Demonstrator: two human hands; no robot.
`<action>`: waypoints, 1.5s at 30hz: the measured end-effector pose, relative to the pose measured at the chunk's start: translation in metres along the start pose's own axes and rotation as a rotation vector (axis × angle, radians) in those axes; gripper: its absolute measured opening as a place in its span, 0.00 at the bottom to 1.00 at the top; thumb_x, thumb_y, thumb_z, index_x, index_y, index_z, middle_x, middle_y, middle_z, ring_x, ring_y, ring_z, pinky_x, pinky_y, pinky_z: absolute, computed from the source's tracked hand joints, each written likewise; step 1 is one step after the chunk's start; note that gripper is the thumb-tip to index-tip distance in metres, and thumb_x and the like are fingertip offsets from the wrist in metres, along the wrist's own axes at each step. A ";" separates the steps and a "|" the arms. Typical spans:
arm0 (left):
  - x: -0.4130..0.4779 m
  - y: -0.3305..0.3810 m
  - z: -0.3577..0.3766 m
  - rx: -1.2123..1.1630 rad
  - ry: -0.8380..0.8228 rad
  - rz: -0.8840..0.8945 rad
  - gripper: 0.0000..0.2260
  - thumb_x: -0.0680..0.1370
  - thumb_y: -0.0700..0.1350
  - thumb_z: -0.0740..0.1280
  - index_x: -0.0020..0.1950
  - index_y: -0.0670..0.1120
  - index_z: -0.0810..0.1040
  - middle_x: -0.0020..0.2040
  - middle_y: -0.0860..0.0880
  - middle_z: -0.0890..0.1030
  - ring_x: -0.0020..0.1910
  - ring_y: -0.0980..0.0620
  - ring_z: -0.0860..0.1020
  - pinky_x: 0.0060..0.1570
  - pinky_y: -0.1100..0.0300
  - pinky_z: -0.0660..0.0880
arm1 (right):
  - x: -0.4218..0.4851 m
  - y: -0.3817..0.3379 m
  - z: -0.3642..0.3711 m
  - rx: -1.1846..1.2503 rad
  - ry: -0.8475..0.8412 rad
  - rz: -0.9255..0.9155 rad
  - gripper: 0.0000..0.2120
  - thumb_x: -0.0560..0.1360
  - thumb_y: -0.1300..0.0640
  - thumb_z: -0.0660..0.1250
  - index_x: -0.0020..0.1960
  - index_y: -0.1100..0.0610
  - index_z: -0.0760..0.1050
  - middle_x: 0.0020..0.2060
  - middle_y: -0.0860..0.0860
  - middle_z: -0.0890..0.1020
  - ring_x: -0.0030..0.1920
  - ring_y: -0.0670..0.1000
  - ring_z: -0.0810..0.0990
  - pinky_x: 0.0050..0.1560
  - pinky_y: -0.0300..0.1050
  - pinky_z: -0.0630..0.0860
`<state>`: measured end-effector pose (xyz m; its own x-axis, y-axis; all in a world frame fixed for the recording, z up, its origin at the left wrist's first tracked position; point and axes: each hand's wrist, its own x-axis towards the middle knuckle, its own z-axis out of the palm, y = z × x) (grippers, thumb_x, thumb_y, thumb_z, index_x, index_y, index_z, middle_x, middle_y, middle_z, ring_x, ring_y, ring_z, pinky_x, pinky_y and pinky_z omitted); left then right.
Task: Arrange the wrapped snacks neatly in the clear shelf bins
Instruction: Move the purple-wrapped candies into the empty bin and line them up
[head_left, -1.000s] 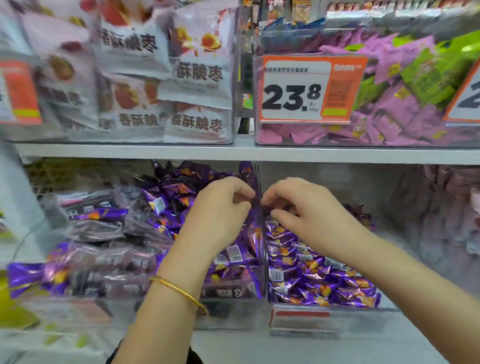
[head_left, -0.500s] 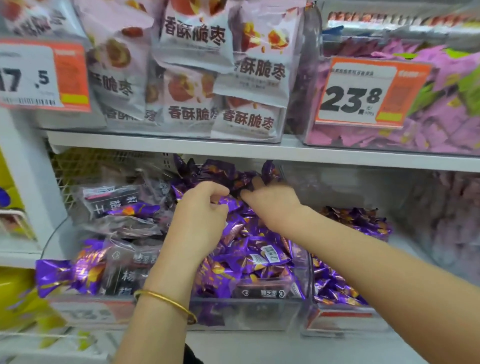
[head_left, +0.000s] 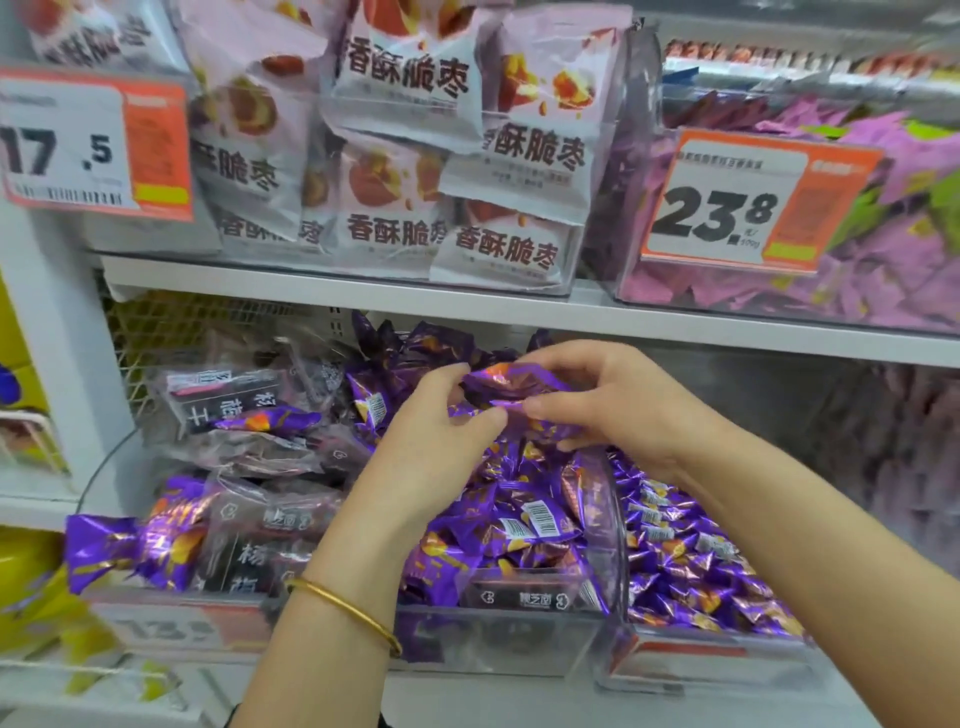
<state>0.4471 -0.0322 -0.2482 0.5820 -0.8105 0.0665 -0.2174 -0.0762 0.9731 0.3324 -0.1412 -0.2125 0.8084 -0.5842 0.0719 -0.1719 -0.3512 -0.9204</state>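
hands 2: left hand (head_left: 431, 431), right hand (head_left: 623, 410); pinching 1 purple snack (head_left: 514, 382)

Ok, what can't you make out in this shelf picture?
All in the head view:
1. The lower-left price tag is blurred, so its digits are unreadable.
2. The 17.5 tag is cut off by the left edge.
3. The purple snack is pinched by the left hand and right hand. Its print is hidden by fingers and glare.
4. The far-right lower bin has its contents blurred behind cloudy plastic.
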 end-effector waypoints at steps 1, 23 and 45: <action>-0.002 0.002 0.002 -0.121 -0.037 -0.004 0.15 0.78 0.41 0.64 0.65 0.47 0.73 0.58 0.47 0.78 0.53 0.52 0.80 0.57 0.52 0.77 | -0.004 -0.001 0.000 0.175 -0.061 0.067 0.11 0.73 0.67 0.67 0.51 0.53 0.78 0.37 0.50 0.81 0.33 0.47 0.78 0.30 0.37 0.76; -0.008 0.006 0.000 -0.392 -0.022 -0.023 0.09 0.81 0.47 0.58 0.55 0.44 0.74 0.49 0.43 0.83 0.45 0.47 0.84 0.44 0.55 0.81 | -0.008 0.018 0.022 0.491 0.102 0.027 0.08 0.77 0.60 0.63 0.49 0.65 0.77 0.32 0.57 0.79 0.27 0.47 0.78 0.28 0.35 0.76; -0.001 -0.005 -0.030 -0.370 0.281 0.118 0.13 0.80 0.38 0.60 0.65 0.37 0.66 0.55 0.39 0.79 0.46 0.49 0.83 0.45 0.59 0.81 | 0.062 0.025 0.060 -0.901 0.126 0.090 0.22 0.75 0.39 0.61 0.53 0.59 0.75 0.50 0.55 0.78 0.52 0.58 0.77 0.47 0.48 0.74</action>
<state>0.4705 -0.0134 -0.2465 0.7707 -0.6086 0.1889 -0.0307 0.2606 0.9650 0.4116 -0.1422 -0.2537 0.7123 -0.6941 0.1045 -0.6487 -0.7078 -0.2798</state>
